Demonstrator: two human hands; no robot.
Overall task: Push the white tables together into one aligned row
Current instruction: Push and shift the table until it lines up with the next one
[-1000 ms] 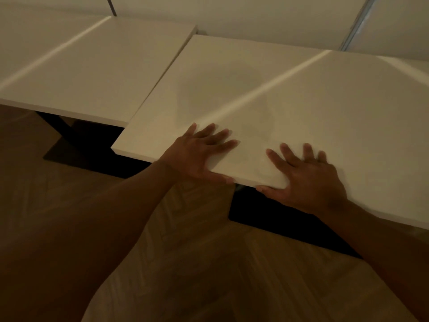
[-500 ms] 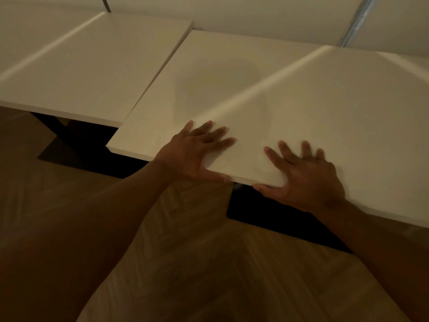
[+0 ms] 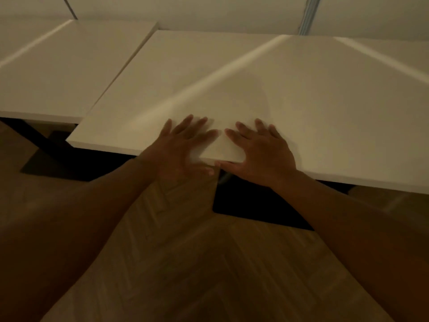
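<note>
no readable text, labels, brands, numbers or signs anywhere in view.

place: dining or meeting room | cues: white tables point(image 3: 301, 94), herringbone floor point(image 3: 209, 263)

The right table point(image 3: 301, 94) runs off frame; both hands' point(image 3: 183, 147) fingertips look blurred.

One head-worn wide-angle view looks forward and steeply down from close above the near edge of the white surface point(image 3: 301, 94), taking in the floor point(image 3: 209, 263) below and the wall point(image 3: 209, 10) beyond.
</note>
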